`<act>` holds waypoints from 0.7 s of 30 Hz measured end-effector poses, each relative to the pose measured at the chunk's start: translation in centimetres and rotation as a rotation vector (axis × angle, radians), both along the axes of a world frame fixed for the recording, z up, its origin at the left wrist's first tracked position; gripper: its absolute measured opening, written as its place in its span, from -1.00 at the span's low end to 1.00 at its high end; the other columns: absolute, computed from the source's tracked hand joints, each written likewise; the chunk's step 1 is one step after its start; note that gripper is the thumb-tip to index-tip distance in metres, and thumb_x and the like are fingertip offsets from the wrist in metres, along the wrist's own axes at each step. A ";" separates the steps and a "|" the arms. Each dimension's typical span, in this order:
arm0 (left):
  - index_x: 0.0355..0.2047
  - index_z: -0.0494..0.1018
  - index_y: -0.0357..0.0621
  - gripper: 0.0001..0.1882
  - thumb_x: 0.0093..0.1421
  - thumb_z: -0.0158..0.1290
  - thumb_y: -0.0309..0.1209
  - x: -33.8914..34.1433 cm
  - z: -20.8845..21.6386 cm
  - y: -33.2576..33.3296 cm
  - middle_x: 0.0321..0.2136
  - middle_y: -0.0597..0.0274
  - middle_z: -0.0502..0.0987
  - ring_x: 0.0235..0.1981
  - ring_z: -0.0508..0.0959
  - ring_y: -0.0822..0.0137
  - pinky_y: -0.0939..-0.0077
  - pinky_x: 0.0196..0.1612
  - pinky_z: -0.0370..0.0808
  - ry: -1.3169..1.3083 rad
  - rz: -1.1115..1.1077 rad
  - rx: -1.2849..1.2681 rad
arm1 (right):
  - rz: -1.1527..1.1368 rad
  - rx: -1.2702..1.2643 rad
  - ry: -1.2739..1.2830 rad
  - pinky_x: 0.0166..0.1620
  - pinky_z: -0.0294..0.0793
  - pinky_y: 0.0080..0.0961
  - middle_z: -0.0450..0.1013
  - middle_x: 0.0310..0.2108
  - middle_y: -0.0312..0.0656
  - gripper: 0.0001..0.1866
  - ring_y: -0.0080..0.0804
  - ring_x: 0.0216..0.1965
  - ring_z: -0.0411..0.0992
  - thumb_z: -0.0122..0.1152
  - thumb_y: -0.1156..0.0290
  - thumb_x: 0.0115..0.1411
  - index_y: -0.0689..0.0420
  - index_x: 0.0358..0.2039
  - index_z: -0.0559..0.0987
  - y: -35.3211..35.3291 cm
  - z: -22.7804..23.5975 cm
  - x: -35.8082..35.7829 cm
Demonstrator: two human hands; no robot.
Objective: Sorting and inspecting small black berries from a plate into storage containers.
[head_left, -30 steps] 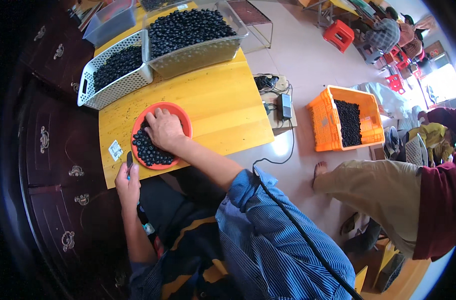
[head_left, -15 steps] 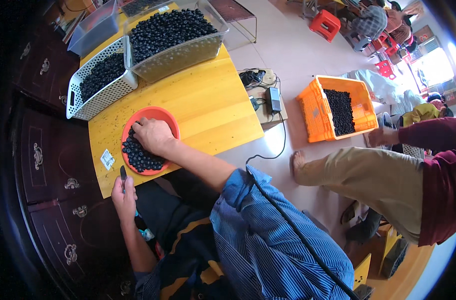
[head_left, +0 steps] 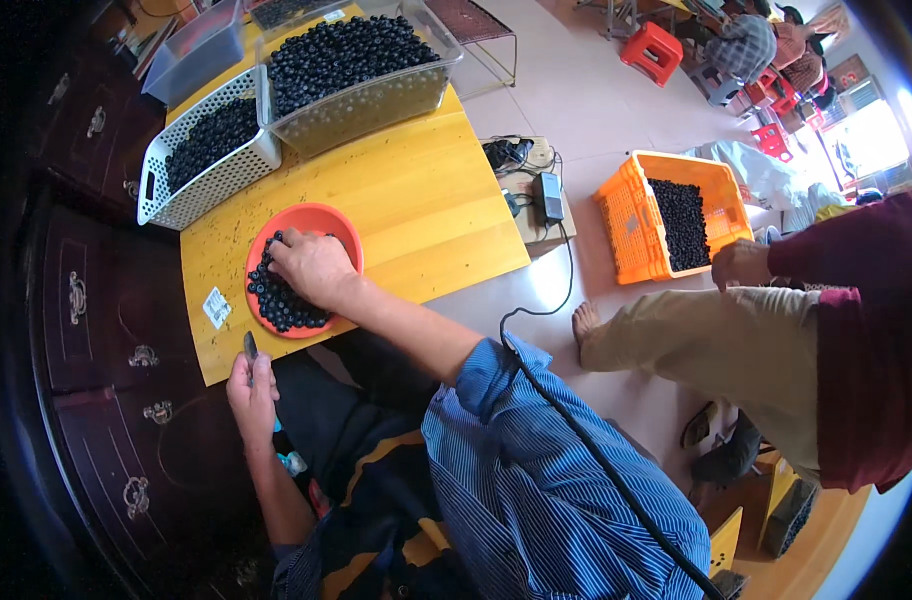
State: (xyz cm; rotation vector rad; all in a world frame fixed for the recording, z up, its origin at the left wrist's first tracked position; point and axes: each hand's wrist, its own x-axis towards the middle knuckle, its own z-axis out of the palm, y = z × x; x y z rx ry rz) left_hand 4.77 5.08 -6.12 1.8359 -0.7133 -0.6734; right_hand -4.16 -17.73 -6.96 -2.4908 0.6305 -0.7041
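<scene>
Head view: your left hand (head_left: 253,394) holds a dark-bladed tool (head_left: 250,346); your right hand (head_left: 314,268), curled, rests among dark round pieces (head_left: 284,308) in the red bowl (head_left: 321,214). Any pinch: can't tell. Step, apparently: picking; next move calls for light fingering.

A black cable (head_left: 626,499) crosses the blue striped shirt (head_left: 541,480), worn with dark, ochre-patterned clothing (head_left: 386,500)

We look steeply down from the wearer's head through a wide fisheye lens, with a round red plastic bowl (head_left: 328,219) near us, left of centre, on a yellow wooden table (head_left: 416,230). Dark brown wooden drawers (head_left: 106,330) bend along our left rim; to the right, our upright view reaches far across a pale, glossy floor (head_left: 576,100).
</scene>
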 end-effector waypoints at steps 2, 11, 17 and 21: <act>-0.38 0.41 -0.12 -0.76 0.40 0.02 -0.27 -0.3 0.0 0.2 -0.61 0.49 0.29 -0.64 0.26 0.67 0.74 -0.57 0.21 0.021 -0.023 -0.019 | -0.002 -0.057 0.007 -0.29 0.63 -0.21 0.50 -0.27 -0.08 -0.81 -0.11 -0.25 0.57 0.19 0.26 0.20 0.11 -0.29 0.58 -0.2 -0.6 0.2; -0.29 0.46 -0.19 -0.78 0.41 0.00 -0.30 -1.0 0.5 1.9 -0.60 0.49 0.30 -0.64 0.25 0.68 0.76 -0.57 0.21 0.071 0.018 -0.024 | -0.064 0.051 -0.253 -0.26 0.55 -0.16 0.48 -0.42 -0.07 -0.79 -0.14 -0.31 0.56 0.09 0.27 0.32 0.13 -0.30 0.57 -0.4 0.1 1.1; -0.29 0.47 -0.20 -0.79 0.41 0.00 -0.32 -1.4 0.7 3.1 -0.59 0.48 0.31 -0.63 0.25 0.68 0.76 -0.57 0.21 0.086 0.038 -0.027 | 0.295 2.351 -0.866 -0.53 0.33 -0.62 0.46 -0.42 -0.41 -0.71 -0.60 -0.51 0.34 -0.02 0.16 0.44 0.09 -0.25 0.54 -0.3 2.5 0.8; -0.30 0.47 -0.18 -0.81 0.40 0.00 -0.33 -1.7 0.3 3.5 -0.59 0.48 0.31 -0.63 0.25 0.67 0.75 -0.56 0.21 0.114 0.034 -0.053 | 0.231 2.544 -1.143 -0.29 0.60 -0.48 0.51 -0.28 -0.17 -0.68 -0.37 -0.30 0.52 -0.08 0.19 0.47 0.19 -0.12 0.49 1.7 3.7 0.4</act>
